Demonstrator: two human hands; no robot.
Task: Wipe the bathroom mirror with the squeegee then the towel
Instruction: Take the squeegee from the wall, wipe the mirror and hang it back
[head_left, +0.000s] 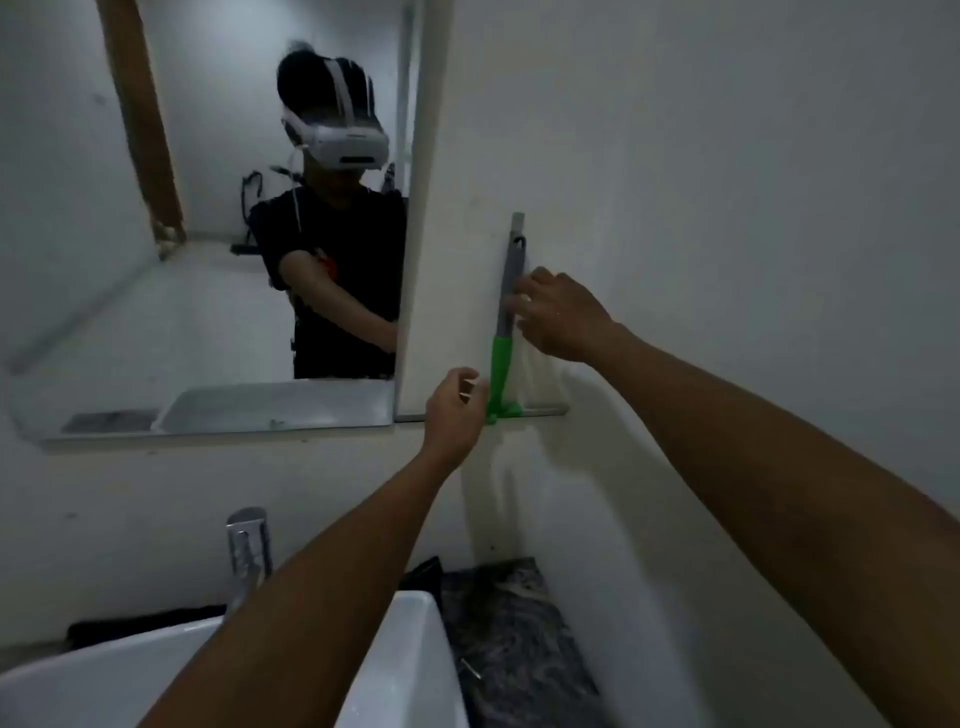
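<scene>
The bathroom mirror (208, 291) hangs on the left wall above the sink and reflects a person in a headset. To its right, a squeegee (501, 364) hangs upright on the white wall from a hook, with a grey handle, a green neck and a long grey blade (543, 411) lying level at the bottom. My right hand (563, 317) is closed around the grey handle about halfway up. My left hand (452, 410) hovers just left of the green neck, fingers loosely curled and holding nothing. No towel can be told apart for certain.
A white sink (410, 649) sits below, with a chrome tap (249, 551) behind my left forearm. Right of the sink lies a dark mottled surface (514, 639), cloth or countertop, I cannot tell. A bare white wall (727, 208) fills the right side.
</scene>
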